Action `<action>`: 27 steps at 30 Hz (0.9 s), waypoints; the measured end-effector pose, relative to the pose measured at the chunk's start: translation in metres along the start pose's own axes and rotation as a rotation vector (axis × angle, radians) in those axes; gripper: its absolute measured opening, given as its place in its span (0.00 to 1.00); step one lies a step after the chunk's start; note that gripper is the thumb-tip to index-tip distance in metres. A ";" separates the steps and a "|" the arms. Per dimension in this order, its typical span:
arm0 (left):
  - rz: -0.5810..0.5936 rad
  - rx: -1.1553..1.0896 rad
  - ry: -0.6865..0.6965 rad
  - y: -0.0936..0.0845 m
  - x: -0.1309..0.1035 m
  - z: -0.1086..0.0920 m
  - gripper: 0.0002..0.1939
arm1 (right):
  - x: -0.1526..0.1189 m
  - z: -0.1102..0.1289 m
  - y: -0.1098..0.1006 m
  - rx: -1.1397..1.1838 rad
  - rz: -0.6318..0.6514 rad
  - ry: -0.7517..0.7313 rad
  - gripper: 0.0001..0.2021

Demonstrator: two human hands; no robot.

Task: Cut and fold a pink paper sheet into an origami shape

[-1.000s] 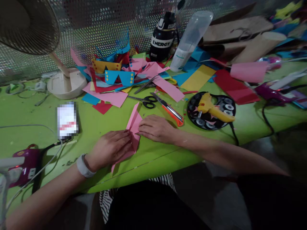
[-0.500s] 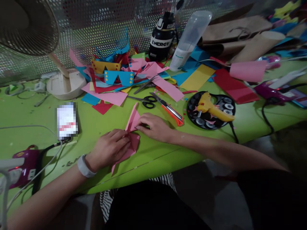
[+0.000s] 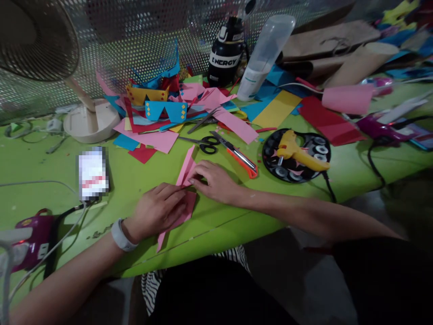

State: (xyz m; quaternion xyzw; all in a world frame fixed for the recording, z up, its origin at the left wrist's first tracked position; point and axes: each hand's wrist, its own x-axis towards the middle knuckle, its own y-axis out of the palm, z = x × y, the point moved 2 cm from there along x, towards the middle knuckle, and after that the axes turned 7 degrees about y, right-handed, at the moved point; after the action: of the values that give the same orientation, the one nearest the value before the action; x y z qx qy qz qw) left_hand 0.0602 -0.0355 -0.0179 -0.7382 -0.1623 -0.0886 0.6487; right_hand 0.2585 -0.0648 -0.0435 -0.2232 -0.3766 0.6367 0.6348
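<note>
A folded piece of pink paper lies on the green table under both my hands, one narrow flap standing up at its far end. My left hand, with a pale band on the wrist, rests over the paper's left side, fingers bent and pressing on it. From the right, my right hand pinches the paper near its middle between thumb and forefinger. Just beyond my hands are black-handled scissors and an orange utility knife. Part of the paper is hidden beneath my left palm.
Right of my hands, a yellow glue gun rests on a round black tray. Coloured paper scraps and blue paper glasses are piled behind. A black bottle, a fan base, a phone and cables surround the work area.
The fingers of my left hand have shifted slightly right and forward along the paper. My right hand keeps its pinch. The whole view has moved a little.
</note>
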 end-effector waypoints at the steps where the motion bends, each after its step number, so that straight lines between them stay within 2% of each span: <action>1: -0.001 0.011 -0.004 0.001 0.001 0.000 0.14 | -0.001 0.001 0.000 -0.004 -0.009 0.000 0.08; 5: 0.027 0.057 -0.015 0.002 0.003 -0.001 0.16 | -0.002 0.003 -0.002 -0.019 -0.017 0.025 0.07; 14: 0.178 0.175 -0.044 0.006 0.001 0.000 0.20 | -0.002 0.007 -0.003 -0.041 -0.023 0.101 0.04; 21: 0.147 0.172 -0.041 0.006 0.002 0.000 0.20 | -0.003 0.005 -0.001 -0.093 -0.046 0.128 0.02; 27: 0.144 0.155 -0.041 0.006 0.004 -0.001 0.19 | -0.002 0.002 -0.001 -0.085 -0.036 0.102 0.05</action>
State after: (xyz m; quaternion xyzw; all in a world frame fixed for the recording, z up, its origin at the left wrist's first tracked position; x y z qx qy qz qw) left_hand 0.0657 -0.0368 -0.0218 -0.6972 -0.1282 -0.0139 0.7052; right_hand 0.2578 -0.0676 -0.0423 -0.2753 -0.3745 0.5963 0.6545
